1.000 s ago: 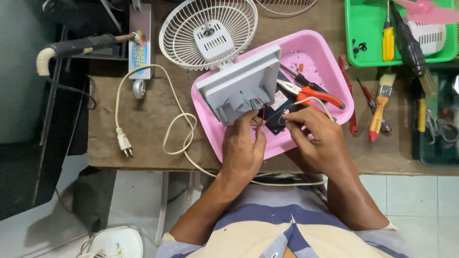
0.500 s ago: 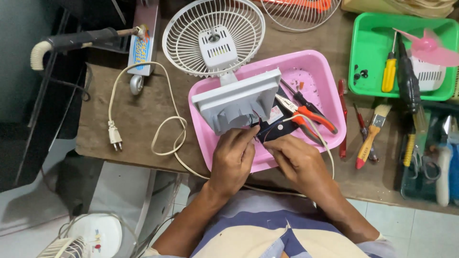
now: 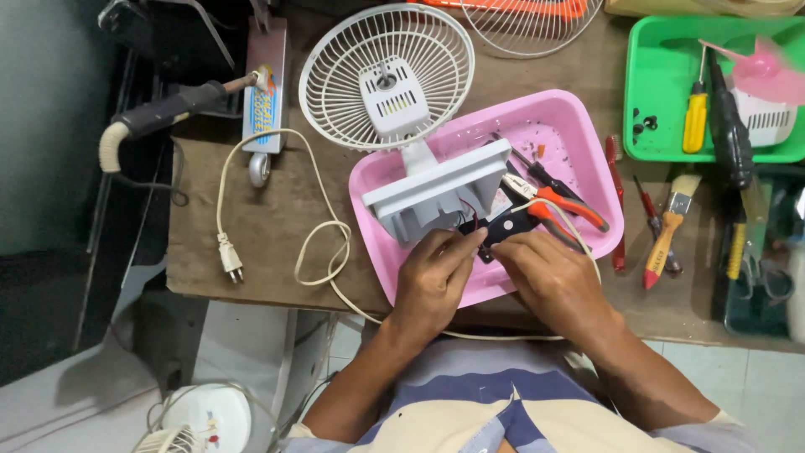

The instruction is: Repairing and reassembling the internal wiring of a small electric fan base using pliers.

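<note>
A small flat black part (image 3: 501,231) with thin red wires sits over the front of the pink plastic tray (image 3: 579,126), just beside the grey ribbed underside of the fan base (image 3: 436,195). The left hand (image 3: 432,281) pinches its near edge with fingertips, grip clenched on it; the right hand (image 3: 549,277) grasps the same part from the other side. Orange-handled pliers (image 3: 558,205) lie in the tray behind. The white wire fan guard (image 3: 386,75) rests on the worn brown table (image 3: 268,218), its cream cord (image 3: 323,247) looping to a plug (image 3: 229,256). Right of the tray lie a yellow-handled brush (image 3: 667,231) and a green tray (image 3: 662,143).
</note>
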